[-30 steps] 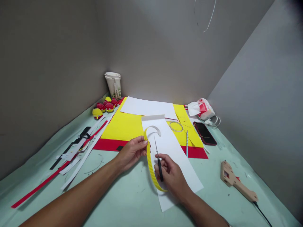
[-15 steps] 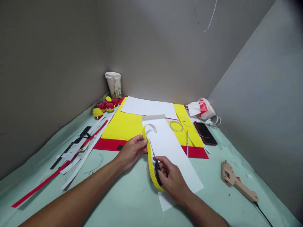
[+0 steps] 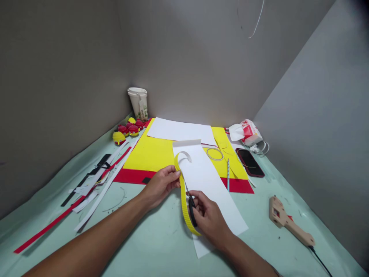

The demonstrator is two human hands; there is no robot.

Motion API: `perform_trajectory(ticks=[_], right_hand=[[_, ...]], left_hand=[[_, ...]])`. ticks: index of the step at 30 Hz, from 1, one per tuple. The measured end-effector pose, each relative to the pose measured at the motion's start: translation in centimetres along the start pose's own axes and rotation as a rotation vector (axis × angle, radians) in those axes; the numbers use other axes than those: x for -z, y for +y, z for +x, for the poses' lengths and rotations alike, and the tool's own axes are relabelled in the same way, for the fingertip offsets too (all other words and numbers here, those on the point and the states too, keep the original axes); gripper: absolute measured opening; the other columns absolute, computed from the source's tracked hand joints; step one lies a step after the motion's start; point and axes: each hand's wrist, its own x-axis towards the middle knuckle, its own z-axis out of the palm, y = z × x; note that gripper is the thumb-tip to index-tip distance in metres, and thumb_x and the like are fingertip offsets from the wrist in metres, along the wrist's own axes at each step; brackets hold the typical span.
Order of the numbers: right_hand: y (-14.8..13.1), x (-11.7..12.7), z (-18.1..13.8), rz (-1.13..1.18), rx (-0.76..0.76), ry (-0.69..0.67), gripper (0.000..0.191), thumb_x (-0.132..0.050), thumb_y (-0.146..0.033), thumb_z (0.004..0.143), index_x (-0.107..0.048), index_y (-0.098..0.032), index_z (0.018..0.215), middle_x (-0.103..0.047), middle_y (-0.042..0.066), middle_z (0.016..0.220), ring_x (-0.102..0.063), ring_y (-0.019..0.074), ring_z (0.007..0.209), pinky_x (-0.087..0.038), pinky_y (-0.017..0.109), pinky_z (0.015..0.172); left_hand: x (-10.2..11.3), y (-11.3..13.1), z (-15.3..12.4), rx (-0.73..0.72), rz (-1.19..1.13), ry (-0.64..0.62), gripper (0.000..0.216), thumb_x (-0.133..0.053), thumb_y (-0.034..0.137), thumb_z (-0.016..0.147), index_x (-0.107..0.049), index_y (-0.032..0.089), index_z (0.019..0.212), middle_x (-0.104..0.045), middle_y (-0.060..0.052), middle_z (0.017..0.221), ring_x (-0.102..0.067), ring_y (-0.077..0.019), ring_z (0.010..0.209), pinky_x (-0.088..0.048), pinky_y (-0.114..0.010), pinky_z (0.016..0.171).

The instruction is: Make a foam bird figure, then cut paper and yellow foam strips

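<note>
My left hand pinches a yellow corrugated paper strip near its upper end, where the strip curls over and shows its white back. The strip hangs in a curve down past my right hand. Black-handled scissors are in my right hand, their blades pointing up against the strip just below my left fingers. Whether the blades are apart is too small to tell. Under both hands lies a long white paper sheet, its far end folded up.
Yellow sheets lie over red sheets behind my hands. Paper scraps and small red and yellow pieces are at left, by a white cup. At right are a pencil, tape ring, phone, tissue pack and glue gun.
The yellow strip has shifted very slightly at its curled upper end and lower bend. Both hands stay almost in place.
</note>
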Motion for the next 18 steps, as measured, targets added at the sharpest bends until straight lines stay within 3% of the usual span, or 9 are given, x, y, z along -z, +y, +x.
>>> perform_trajectory(ticks=[18], right_hand=[[0.50,0.07,0.16,-0.062,0.023,0.014,0.032,-0.058,-0.022,0.080,-0.064,-0.017,0.111,-0.045,-0.004,0.066,-0.042,0.0121,0.060,-0.036,0.022,0.055]], left_hand=[[0.24,-0.15,0.22,0.006,0.016,-0.006,0.019,-0.078,0.024,0.075,-0.066,0.012,0.083,-0.062,-0.001,0.075,-0.054,-0.0062,0.060,-0.045,-0.018,0.058]])
